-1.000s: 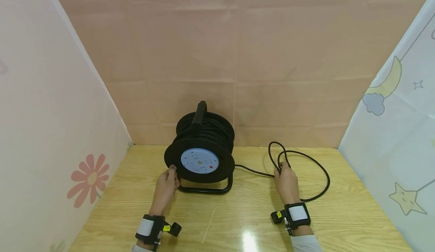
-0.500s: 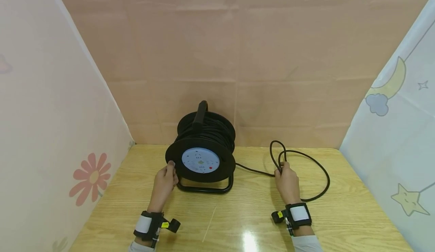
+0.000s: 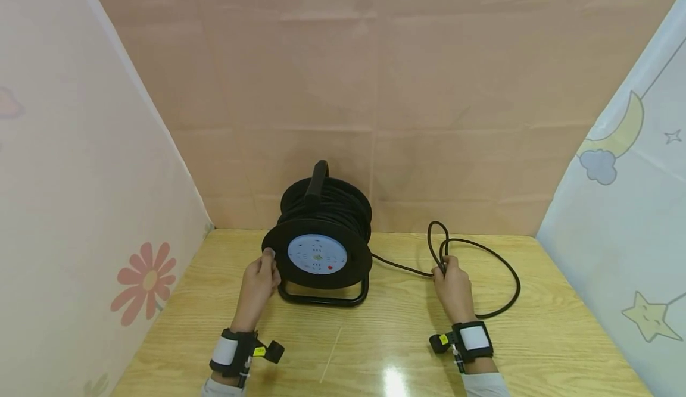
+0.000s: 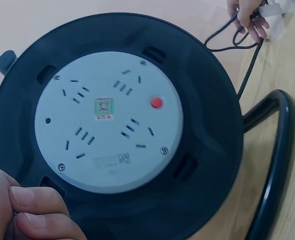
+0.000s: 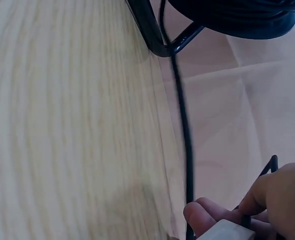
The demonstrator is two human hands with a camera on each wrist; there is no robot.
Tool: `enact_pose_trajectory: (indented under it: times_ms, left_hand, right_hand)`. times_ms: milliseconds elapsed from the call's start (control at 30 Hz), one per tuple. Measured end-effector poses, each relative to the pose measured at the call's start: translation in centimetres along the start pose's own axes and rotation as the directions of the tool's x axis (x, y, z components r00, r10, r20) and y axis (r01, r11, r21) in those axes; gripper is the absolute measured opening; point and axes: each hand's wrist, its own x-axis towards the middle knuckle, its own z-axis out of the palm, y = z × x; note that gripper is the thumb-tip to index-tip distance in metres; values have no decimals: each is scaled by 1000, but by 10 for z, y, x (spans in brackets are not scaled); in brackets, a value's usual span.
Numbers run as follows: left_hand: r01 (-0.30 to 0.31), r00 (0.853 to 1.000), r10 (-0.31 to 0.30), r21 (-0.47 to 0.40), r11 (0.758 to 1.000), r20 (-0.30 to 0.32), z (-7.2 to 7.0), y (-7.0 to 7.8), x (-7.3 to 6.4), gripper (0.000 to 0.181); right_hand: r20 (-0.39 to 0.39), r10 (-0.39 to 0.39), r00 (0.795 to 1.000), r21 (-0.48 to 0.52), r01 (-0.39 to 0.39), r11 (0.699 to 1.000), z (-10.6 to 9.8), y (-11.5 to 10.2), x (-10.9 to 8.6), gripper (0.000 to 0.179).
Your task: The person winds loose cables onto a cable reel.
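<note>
A black cable reel (image 3: pixel 354 266) stands on its tubular frame, with a pale round socket panel (image 4: pixel 110 160) and a red button (image 4: pixel 156 102) on its face. My left hand (image 3: pixel 259 281) grips the reel's left edge with curled fingers; whether it holds the rim or a knob there is hidden. From the reel's right side a black cable (image 3: pixel 402 266) runs to my right hand (image 3: pixel 454 290), which holds it where loops rise above the fingers. In the right wrist view a pale grey block-shaped piece (image 5: pixel 226 231) shows against the fingers, its kind unclear.
The reel's carrying handle (image 3: pixel 317 184) points up towards the brown backdrop (image 3: pixel 455 87). A wide loop of cable (image 3: pixel 517 284) lies on the wooden table (image 3: pixel 407 325) right of my right hand. Printed sheets (image 3: pixel 621 254) wall both sides.
My left hand has risen slightly along the reel's left edge, and the face has turned a little clockwise, the red button moving lower. My right hand stays almost still with the cable.
</note>
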Motion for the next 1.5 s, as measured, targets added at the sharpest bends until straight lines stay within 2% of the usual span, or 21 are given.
enact_pose_trajectory:
  times_ms: [367,600,800,867,1100,1167,1400,1500]
  left_hand:
    - [-11,1000,12,-51,999,4,1,16,1,60]
    - [-27,1000,27,-70,997,3,3,24,1,59]
    - [-40,999,41,-81,996,12,5,31,1,59]
    - [-34,999,36,-93,995,23,5,36,0,57]
    - [-53,997,58,-96,994,54,6,72,-13,51]
    - [-48,997,53,-104,993,48,8,76,-14,50]
    - [-45,998,50,-103,994,48,11,83,-14,50]
    - [-42,998,49,-123,991,50,13,76,-10,50]
  right_hand:
    - [62,16,998,-27,-15,1000,0,-3,-2,39]
    - [17,-31,999,-42,32,999,2,-3,-2,37]
    - [8,-30,1000,-35,30,999,4,-3,-2,35]
    - [11,-28,1000,-38,28,999,4,-3,-2,34]
    - [29,-33,999,-45,34,998,6,-2,-2,34]
    - [32,-37,999,-45,39,998,6,-2,-2,35]
    - [30,-42,999,-52,44,998,6,-1,-2,36]
    - [36,-32,999,-50,33,998,6,-1,-2,36]
